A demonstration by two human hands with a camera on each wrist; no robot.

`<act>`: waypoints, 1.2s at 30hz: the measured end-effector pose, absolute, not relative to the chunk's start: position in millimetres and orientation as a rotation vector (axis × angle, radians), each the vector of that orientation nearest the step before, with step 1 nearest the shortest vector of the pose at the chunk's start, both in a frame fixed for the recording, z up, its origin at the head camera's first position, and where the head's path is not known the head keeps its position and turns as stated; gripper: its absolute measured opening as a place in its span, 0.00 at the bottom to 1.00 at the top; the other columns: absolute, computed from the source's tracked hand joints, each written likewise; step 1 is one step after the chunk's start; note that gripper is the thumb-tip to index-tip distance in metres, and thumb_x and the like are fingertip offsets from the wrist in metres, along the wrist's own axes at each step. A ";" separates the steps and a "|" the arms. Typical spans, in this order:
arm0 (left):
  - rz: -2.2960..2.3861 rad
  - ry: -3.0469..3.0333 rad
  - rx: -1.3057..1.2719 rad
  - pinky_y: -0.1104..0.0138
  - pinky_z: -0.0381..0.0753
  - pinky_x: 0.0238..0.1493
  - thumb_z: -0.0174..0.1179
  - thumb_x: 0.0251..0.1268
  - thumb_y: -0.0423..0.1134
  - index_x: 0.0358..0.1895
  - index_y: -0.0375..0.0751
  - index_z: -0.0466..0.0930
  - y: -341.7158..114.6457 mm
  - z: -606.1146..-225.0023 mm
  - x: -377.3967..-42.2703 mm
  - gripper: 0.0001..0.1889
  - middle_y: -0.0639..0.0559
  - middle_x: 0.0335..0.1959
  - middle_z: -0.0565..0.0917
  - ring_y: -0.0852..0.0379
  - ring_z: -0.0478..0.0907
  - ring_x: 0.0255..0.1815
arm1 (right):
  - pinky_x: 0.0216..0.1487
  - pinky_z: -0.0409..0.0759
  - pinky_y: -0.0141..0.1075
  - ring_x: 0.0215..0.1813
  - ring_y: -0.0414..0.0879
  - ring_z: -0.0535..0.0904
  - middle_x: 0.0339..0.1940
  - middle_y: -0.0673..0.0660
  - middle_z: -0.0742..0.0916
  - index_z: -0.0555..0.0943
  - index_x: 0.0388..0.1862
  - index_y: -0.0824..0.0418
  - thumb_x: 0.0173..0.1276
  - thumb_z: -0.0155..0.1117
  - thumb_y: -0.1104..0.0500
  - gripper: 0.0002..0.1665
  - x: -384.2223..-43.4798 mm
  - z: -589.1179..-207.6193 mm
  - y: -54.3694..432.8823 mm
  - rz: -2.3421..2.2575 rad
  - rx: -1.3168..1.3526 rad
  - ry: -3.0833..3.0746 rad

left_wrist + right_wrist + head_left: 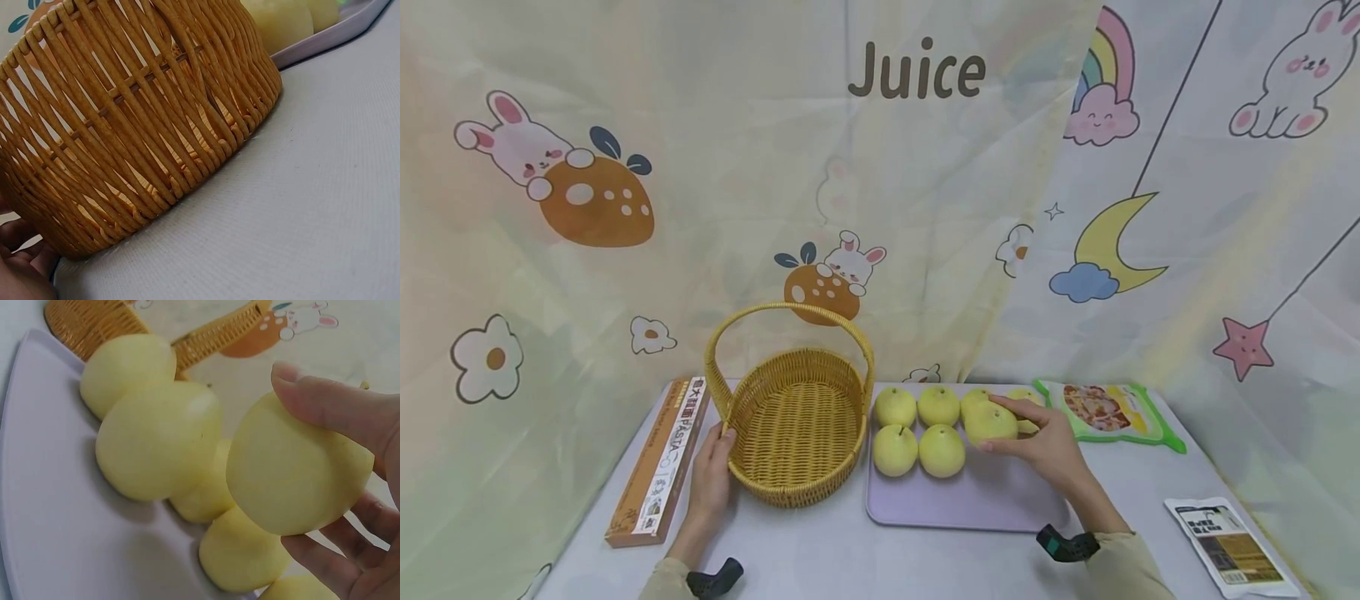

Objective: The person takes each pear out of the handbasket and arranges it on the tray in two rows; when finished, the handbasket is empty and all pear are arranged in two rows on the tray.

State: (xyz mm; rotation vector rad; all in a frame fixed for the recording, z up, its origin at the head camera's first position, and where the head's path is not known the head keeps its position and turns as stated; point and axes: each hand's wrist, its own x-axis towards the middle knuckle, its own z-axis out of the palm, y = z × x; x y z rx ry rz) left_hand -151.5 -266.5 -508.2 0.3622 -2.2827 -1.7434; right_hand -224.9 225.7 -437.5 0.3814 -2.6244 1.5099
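My left hand (pixel 713 475) grips the left side of a round woven basket (pixel 797 492), thumb at the rim and fingers against the outer wall. In the left wrist view, the wicker wall (pixel 144 106) stands on the white tabletop, with part of the hand (pixel 25 265) at its lower left. Nothing lies inside the basket, and its handle arches upright. My right hand (pixel 1051 442) holds a pale yellow pear (pixel 991 423) between thumb and fingers, raised over a lavender tray (pixel 955 508). Several more pears (pixel 156 440) sit on that tray in two rows; the held one partly hides those behind it.
Left of the basket lies a long pasta box (pixel 658 467). A green-edged food bag (pixel 1108 412) is behind the tray on the right, and a white and brown pouch (pixel 1232 546) lies near the right edge. A printed curtain (pixel 925 200) hangs behind the table.
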 end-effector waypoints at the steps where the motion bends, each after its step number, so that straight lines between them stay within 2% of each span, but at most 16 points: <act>1: -1.742 -2.285 0.364 0.43 0.50 0.87 0.35 0.88 0.60 0.86 0.41 0.52 -266.6 -507.7 -151.5 0.36 0.38 0.85 0.59 0.38 0.53 0.87 | 0.59 0.82 0.35 0.66 0.41 0.77 0.70 0.56 0.85 0.84 0.70 0.51 0.53 0.90 0.50 0.44 -225.4 -439.9 227.6 1.498 0.377 -2.630; 8: -1.735 -2.303 0.377 0.44 0.52 0.87 0.34 0.88 0.61 0.86 0.42 0.51 -271.2 -505.3 -148.1 0.37 0.37 0.85 0.60 0.37 0.54 0.87 | 0.58 0.85 0.28 0.65 0.31 0.77 0.72 0.58 0.84 0.85 0.68 0.54 0.50 0.91 0.54 0.43 -225.0 -455.4 236.2 1.618 0.393 -2.624; 10: -1.728 -2.309 0.376 0.43 0.52 0.87 0.33 0.88 0.61 0.86 0.42 0.51 -273.6 -505.1 -147.1 0.36 0.37 0.85 0.60 0.37 0.55 0.87 | 0.58 0.86 0.28 0.65 0.30 0.77 0.72 0.59 0.84 0.84 0.68 0.56 0.51 0.91 0.56 0.43 -224.5 -460.1 236.7 1.662 0.428 -2.620; 13: -1.731 -2.314 0.367 0.43 0.52 0.87 0.33 0.88 0.61 0.87 0.42 0.50 -277.1 -504.8 -146.3 0.36 0.38 0.85 0.60 0.38 0.55 0.86 | 0.58 0.86 0.28 0.67 0.34 0.77 0.71 0.59 0.84 0.84 0.67 0.57 0.51 0.90 0.57 0.43 -223.8 -465.8 235.5 1.688 0.456 -2.619; 19: -1.745 -2.300 0.375 0.44 0.53 0.86 0.32 0.88 0.60 0.87 0.43 0.51 -280.7 -505.0 -146.2 0.36 0.38 0.85 0.60 0.40 0.56 0.86 | 0.57 0.86 0.30 0.71 0.53 0.79 0.70 0.60 0.84 0.85 0.66 0.55 0.50 0.91 0.54 0.42 -224.8 -473.2 230.6 1.634 0.493 -2.650; 21: -1.741 -2.299 0.381 0.44 0.53 0.87 0.32 0.88 0.60 0.87 0.43 0.51 -280.9 -505.1 -146.2 0.36 0.38 0.85 0.60 0.40 0.56 0.86 | 0.57 0.86 0.31 0.71 0.55 0.78 0.70 0.60 0.85 0.85 0.66 0.55 0.51 0.91 0.53 0.41 -225.5 -476.4 229.3 1.595 0.508 -2.654; 23: -1.742 -2.297 0.385 0.44 0.53 0.87 0.33 0.88 0.60 0.86 0.42 0.51 -280.8 -505.2 -146.3 0.36 0.38 0.85 0.59 0.39 0.55 0.86 | 0.57 0.86 0.31 0.70 0.51 0.79 0.69 0.59 0.85 0.86 0.65 0.54 0.50 0.91 0.53 0.41 -226.4 -480.3 228.4 1.576 0.512 -2.647; 27: -1.747 -2.292 0.395 0.43 0.52 0.87 0.33 0.88 0.60 0.86 0.42 0.51 -279.2 -505.5 -145.7 0.36 0.38 0.86 0.59 0.38 0.54 0.87 | 0.57 0.86 0.31 0.66 0.34 0.78 0.68 0.59 0.86 0.86 0.64 0.55 0.48 0.92 0.55 0.42 -227.5 -488.1 228.4 1.579 0.555 -2.620; 29: -1.748 -2.291 0.400 0.43 0.53 0.87 0.33 0.88 0.60 0.86 0.42 0.52 -278.6 -505.6 -145.1 0.36 0.38 0.85 0.59 0.38 0.55 0.86 | 0.57 0.87 0.32 0.64 0.31 0.78 0.67 0.60 0.86 0.86 0.65 0.56 0.48 0.92 0.55 0.42 -227.2 -490.8 228.6 1.569 0.573 -2.618; 31: -1.750 -2.292 0.404 0.44 0.53 0.87 0.33 0.88 0.61 0.86 0.42 0.52 -278.5 -505.7 -144.5 0.36 0.38 0.85 0.60 0.39 0.56 0.86 | 0.57 0.88 0.34 0.65 0.36 0.80 0.67 0.60 0.86 0.85 0.65 0.55 0.48 0.92 0.54 0.43 -225.9 -492.1 228.6 1.530 0.566 -2.628; 36: -1.740 -2.315 0.411 0.52 0.56 0.87 0.33 0.87 0.62 0.86 0.45 0.52 -278.5 -505.9 -144.6 0.36 0.40 0.85 0.61 0.41 0.56 0.86 | 0.61 0.87 0.43 0.68 0.57 0.81 0.67 0.57 0.87 0.86 0.64 0.53 0.47 0.92 0.50 0.43 -222.1 -489.9 228.1 1.387 0.502 -2.665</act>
